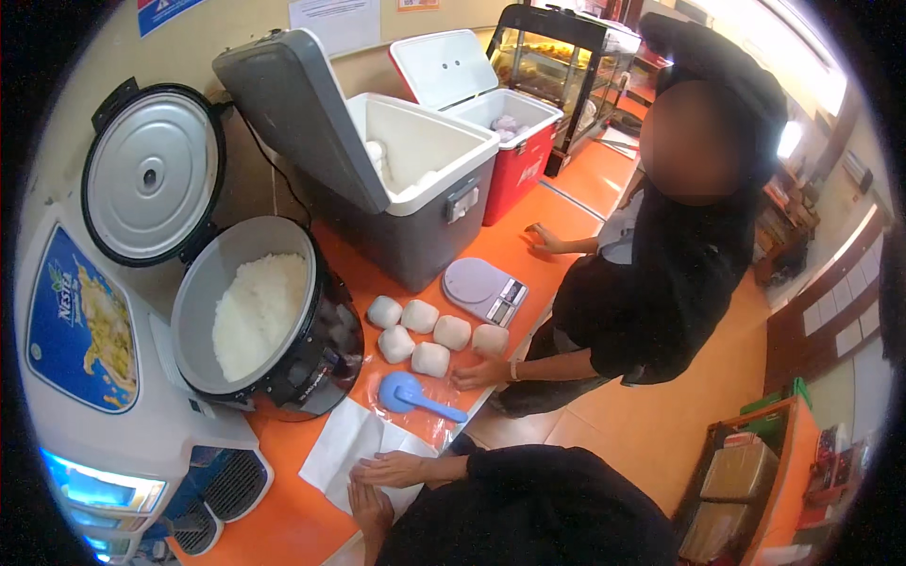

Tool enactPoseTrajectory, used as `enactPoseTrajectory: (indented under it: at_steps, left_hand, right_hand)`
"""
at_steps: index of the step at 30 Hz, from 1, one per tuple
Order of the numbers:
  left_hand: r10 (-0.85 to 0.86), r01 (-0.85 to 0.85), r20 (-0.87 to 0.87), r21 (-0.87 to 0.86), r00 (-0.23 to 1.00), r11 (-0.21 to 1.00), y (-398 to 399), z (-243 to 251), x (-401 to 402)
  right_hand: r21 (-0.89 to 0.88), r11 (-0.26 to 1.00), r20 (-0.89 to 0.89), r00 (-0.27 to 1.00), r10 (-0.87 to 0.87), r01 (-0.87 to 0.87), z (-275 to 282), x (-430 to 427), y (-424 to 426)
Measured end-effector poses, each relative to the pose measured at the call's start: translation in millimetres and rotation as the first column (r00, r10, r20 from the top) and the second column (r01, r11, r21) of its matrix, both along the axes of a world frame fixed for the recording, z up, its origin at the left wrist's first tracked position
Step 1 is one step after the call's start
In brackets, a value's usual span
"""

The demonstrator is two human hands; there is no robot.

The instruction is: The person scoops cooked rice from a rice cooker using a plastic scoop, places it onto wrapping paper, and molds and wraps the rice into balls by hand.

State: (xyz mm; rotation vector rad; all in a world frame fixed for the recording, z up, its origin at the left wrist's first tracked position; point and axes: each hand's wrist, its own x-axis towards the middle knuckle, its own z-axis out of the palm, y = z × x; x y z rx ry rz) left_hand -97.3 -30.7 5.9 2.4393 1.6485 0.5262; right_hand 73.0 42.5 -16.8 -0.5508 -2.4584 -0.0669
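Observation:
My right hand [391, 469] and my left hand [370, 506] meet on a sheet of white wrapping paper [345, 433] at the orange table's front edge. The fingers lie nearly straight over the paper; whether they pinch it or cover something is hidden. Beyond my right hand a blue plastic scoop [400, 393] rests on a clear plastic sheet [433, 426]. Several rounded white bundles [430, 359] sit in a group past the scoop. To the left of them stands an open rice cooker [340, 354] holding white cooked rice [258, 311].
A co-worker's hand [483, 372] is beside the bundles, the other hand [545, 239] farther back. Behind the bundles are a digital kitchen scale [476, 283], a grey cooler box [439, 233] and a red one [520, 170], lids raised. A drink dispenser [141, 453] stands left.

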Motion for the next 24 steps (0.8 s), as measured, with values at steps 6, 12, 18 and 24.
enactPoseTrajectory:
  at_steps: [6, 12, 18, 24]
  left_hand:
    - [0.131, -0.148, 0.183, 0.082, 0.974, 0.986, -7, -5, 4]
    - [0.264, -0.309, 0.376, 0.061, 0.888, 0.949, -5, -34, -18]
    - [0.284, -0.344, 0.395, 0.088, 0.874, 0.935, 5, -49, -38]
    - [0.458, -0.399, 0.553, -0.232, 0.696, 0.887, 42, -7, -30]
  right_hand:
    - [-0.122, 0.992, -0.043, 0.999, -0.019, 0.014, 7, 19, 8]
    - [-0.353, 0.933, 0.173, 0.985, -0.010, 0.072, 5, 27, 7]
    - [-0.816, 0.551, 0.010, 0.956, -0.292, 0.177, -2, 5, 23]
    - [-0.547, 0.765, 0.168, 0.940, -0.297, 0.340, 15, 1, 54]
